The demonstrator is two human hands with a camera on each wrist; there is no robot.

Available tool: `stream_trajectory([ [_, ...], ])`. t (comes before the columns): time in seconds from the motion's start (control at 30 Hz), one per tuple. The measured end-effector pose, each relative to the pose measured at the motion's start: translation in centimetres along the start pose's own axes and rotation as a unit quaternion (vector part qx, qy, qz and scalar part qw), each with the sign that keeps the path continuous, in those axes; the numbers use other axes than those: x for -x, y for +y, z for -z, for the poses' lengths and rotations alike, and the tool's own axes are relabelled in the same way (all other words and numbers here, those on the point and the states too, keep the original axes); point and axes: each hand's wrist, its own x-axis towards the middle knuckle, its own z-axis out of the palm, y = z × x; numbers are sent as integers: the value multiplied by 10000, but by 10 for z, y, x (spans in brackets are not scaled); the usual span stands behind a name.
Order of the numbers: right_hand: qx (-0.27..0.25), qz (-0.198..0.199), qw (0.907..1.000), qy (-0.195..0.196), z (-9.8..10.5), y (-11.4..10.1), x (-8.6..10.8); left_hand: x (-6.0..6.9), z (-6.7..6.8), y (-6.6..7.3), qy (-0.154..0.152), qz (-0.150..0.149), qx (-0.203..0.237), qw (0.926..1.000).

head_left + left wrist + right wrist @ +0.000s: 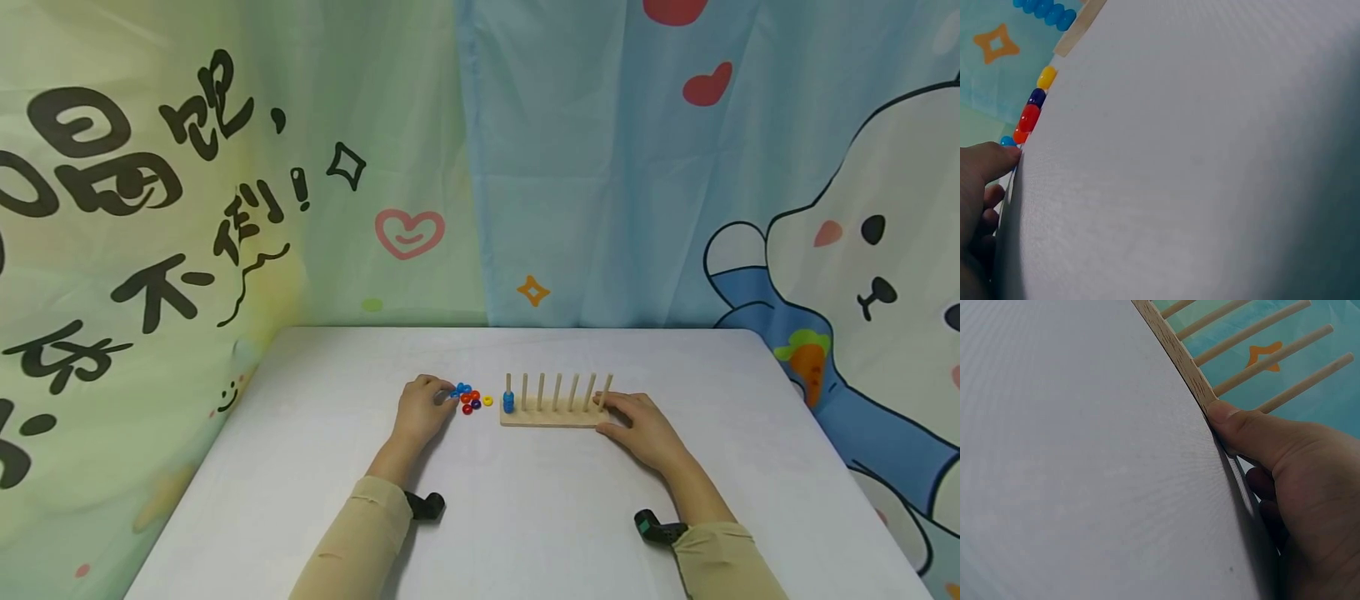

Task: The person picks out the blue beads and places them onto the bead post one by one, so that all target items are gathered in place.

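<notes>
My left hand [425,408] is at the left edge of a small group of beads, its thumb and fingertips pinching a blue bead [454,393]; the fingers partly hide it. Beside it lie other blue beads [467,388], red beads [467,409], a dark blue bead [476,405] and a yellow bead [488,401]. A wooden peg rack [555,421] stands to their right, with several blue beads [508,402] stacked on its leftmost peg. My right hand [641,425] grips the rack's right end, thumb [1222,412] against the front edge of the base.
A white cloth covers the table [525,517]. Behind it hang a green and a blue printed curtain [585,167]. Black devices [426,506] are strapped at both wrists. The rack's other pegs [557,392] stand upright and bare.
</notes>
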Motion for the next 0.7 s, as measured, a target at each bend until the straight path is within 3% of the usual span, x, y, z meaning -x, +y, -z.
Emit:
stream_trajectory([
  [0.37, -57, -188, 9997, -147, 4, -3, 1, -2, 5, 0, -172, 69, 304, 9994],
  [0.7, -57, -124, 9998, -160, 3, -2, 0, -5, 20, 12, -212, -280, 661, 9972],
])
